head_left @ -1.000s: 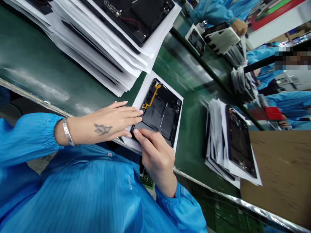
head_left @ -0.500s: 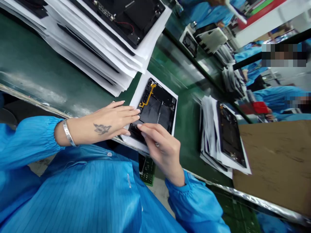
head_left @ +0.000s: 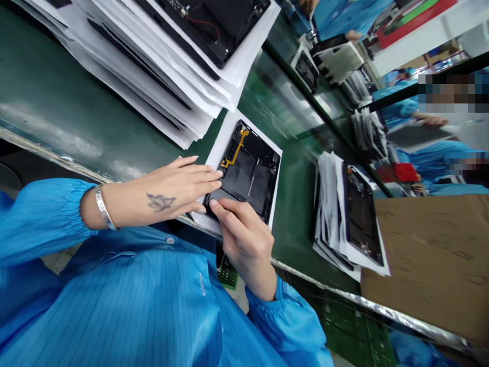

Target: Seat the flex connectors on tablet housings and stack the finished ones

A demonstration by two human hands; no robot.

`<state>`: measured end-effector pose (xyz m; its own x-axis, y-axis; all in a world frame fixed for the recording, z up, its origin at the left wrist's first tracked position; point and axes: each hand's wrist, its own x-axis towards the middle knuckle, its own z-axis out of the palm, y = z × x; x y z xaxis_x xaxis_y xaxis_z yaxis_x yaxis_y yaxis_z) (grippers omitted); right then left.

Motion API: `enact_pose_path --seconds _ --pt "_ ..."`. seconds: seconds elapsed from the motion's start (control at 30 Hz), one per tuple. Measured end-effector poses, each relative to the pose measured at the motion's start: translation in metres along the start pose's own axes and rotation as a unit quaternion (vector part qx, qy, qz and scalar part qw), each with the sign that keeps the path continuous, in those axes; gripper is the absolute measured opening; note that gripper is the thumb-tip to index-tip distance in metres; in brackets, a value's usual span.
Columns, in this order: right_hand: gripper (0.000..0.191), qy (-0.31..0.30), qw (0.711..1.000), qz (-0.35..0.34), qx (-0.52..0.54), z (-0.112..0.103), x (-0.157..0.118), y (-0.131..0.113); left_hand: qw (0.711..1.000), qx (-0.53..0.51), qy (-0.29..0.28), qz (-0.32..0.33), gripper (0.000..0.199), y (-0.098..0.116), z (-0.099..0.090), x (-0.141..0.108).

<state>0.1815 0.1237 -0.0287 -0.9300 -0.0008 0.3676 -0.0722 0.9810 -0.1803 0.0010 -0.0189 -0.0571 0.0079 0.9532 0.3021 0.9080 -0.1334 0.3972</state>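
A black tablet housing (head_left: 247,178) with an orange flex cable (head_left: 236,153) lies on a white paper sheet (head_left: 219,132) at the bench edge. My left hand (head_left: 168,196) is laid flat, fingers stretched, its fingertips over the housing's left edge. Above the near-left corner of the housing, my right hand (head_left: 244,237) has thumb and forefinger pinched together. Whatever that pinch holds, if anything, is too small or hidden to make out.
A tall stack of housings (head_left: 229,30) between paper sheets (head_left: 164,92) rises behind my left hand. To the right stand a smaller stack (head_left: 362,214) and a cardboard sheet (head_left: 428,255). Across the green bench (head_left: 294,199), people in blue work beyond a dark rail (head_left: 324,120).
My right hand has shifted slightly left along the near edge of the housing, its fingers still pinched. My left hand stays in nearly the same place. The camera view has moved a little.
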Motion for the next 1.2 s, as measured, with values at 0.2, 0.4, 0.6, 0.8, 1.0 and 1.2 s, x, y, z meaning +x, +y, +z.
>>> enact_pose_path --seconds 0.2,0.4,0.6,0.8,1.0,1.2 --pt "0.018 -0.046 0.990 -0.072 -0.109 -0.009 0.009 -0.001 0.999 0.028 0.027 0.015 0.047 0.001 0.004 -0.002" --pt "0.030 -0.111 0.979 -0.129 -0.114 -0.024 0.025 0.002 0.998 0.045 0.028 0.018 0.046 0.000 0.002 -0.001" --pt "0.022 -0.074 0.976 -0.123 -0.166 -0.019 0.024 -0.004 0.999 0.034 0.008 0.018 0.046 0.000 -0.002 0.001" --pt "0.026 0.007 0.991 -0.076 -0.106 -0.013 0.008 0.008 0.996 0.081 0.020 0.016 0.049 -0.003 -0.007 -0.009" --pt "0.033 0.332 0.909 0.215 0.130 -0.008 -0.011 -0.012 0.991 0.104 0.085 0.030 0.045 0.010 -0.012 -0.025" --pt "0.050 0.232 0.939 0.145 0.211 -0.001 -0.020 -0.020 0.980 0.124 0.106 0.113 0.035 0.018 -0.003 -0.019"
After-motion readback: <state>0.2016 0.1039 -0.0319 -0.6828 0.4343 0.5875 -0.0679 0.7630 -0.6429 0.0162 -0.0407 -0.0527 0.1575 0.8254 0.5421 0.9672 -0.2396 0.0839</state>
